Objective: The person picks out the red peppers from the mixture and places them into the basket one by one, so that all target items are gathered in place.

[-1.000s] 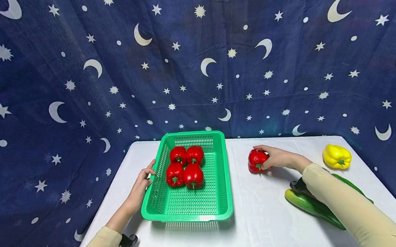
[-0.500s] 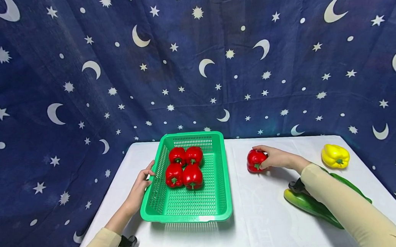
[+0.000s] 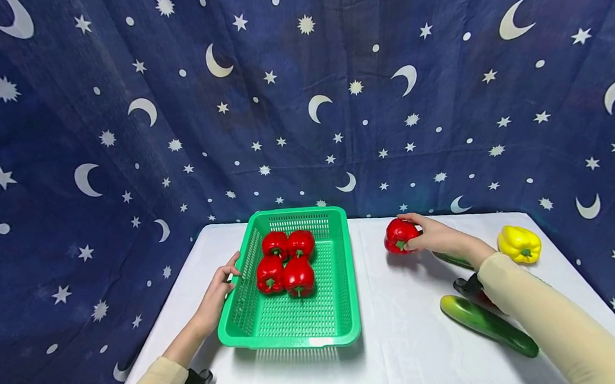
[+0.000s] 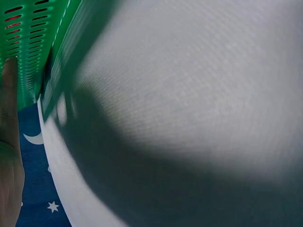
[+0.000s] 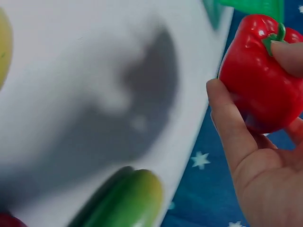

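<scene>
My right hand (image 3: pixel 434 235) pinches a red bell pepper (image 3: pixel 399 235) between thumb and fingers. The pepper hangs over the white table, its shadow below it. In the right wrist view the thumb presses beside the green stem of the same red bell pepper (image 5: pixel 260 75), with the fingers along its side. My left hand (image 3: pixel 217 292) rests against the left side of a green plastic basket (image 3: pixel 291 339). The left wrist view shows a straight finger (image 4: pixel 9 90) on the slotted wall of the basket (image 4: pixel 35 38). Several red bell peppers (image 3: pixel 298 276) sit in the basket's left half.
A cucumber (image 3: pixel 488 325) lies on the white table (image 3: pixel 404 352) at the right. Another green vegetable (image 3: pixel 453 260) and a dark red thing (image 3: pixel 488 302) are partly hidden by the right arm. A yellow bell pepper (image 3: pixel 519 244) sits farther right. Behind hangs a blue star-patterned cloth (image 3: pixel 303 127).
My right hand has raised the red bell pepper off the table and moved it slightly toward the back. More of the vegetables under the right forearm shows. The left hand stays at the basket.
</scene>
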{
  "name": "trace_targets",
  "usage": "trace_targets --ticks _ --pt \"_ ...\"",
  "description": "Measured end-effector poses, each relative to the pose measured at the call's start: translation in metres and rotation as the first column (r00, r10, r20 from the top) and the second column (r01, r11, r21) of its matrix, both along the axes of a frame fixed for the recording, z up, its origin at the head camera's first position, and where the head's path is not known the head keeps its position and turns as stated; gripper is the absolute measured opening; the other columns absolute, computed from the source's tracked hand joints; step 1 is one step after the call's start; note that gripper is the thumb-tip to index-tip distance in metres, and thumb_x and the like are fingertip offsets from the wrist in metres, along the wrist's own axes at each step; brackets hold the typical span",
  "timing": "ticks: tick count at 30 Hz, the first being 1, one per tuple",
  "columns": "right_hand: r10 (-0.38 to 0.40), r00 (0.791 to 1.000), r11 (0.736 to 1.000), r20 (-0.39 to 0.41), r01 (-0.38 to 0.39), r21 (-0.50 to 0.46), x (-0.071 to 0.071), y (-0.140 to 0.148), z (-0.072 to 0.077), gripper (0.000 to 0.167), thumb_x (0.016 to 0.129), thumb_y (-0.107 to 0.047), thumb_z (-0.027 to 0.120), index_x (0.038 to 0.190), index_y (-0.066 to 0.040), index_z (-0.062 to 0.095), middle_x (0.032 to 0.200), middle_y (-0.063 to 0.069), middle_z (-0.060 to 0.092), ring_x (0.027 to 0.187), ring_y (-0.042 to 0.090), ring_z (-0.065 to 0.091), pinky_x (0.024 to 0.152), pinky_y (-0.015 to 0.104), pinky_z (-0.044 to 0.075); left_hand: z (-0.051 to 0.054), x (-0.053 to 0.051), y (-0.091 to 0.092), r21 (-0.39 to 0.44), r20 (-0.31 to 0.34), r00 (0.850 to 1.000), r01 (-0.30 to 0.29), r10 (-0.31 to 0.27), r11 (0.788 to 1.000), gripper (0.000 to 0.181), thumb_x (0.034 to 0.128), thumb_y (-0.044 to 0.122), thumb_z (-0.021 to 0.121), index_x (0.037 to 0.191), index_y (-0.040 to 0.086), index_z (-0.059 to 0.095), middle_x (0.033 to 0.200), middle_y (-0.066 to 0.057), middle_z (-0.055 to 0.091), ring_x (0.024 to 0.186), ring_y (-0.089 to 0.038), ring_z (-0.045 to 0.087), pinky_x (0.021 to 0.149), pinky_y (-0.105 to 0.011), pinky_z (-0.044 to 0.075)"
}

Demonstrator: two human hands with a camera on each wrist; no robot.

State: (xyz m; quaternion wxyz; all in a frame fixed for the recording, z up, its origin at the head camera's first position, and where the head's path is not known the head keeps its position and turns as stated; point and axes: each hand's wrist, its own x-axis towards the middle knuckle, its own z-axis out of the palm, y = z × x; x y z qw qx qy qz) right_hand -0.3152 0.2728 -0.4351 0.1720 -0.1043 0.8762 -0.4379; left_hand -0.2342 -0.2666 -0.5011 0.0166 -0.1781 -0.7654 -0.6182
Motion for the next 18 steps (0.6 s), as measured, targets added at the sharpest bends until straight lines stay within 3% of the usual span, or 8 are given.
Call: trace_targets --ticks 9,18 --pt "0.041 0.998 0.995 -0.041 -0.045 -0.093 0.014 -0.018 0.044 0.089 0.084 -0.015 0.075 0.160 -0.014 0.029 0.149 0.021 0.041 0.129 0.042 0.044 0.092 0.049 0.052 -0.003 0.002 -0.003 0.003 0.027 1.000 -0.003 0.003 1.000 0.026 0.0943 -0.004 0.030 0.118 -0.004 0.040 0.170 -0.011 0.016 0.154 -0.038 0.008 0.101 -0.016 0.031" --pt "0.117 0.990 0.981 -0.072 -0.127 -0.145 0.020 -0.045 0.070 0.083 0.084 -0.015 0.075 0.157 -0.020 0.035 0.146 0.016 0.043 0.127 0.041 0.048 0.090 0.047 0.054 -0.002 -0.002 -0.001 -0.012 -0.003 1.000 -0.006 0.006 1.000 0.025 0.0944 -0.004 0.031 0.118 -0.003 0.041 0.170 -0.011 0.018 0.154 -0.037 0.010 0.102 -0.015 0.028"
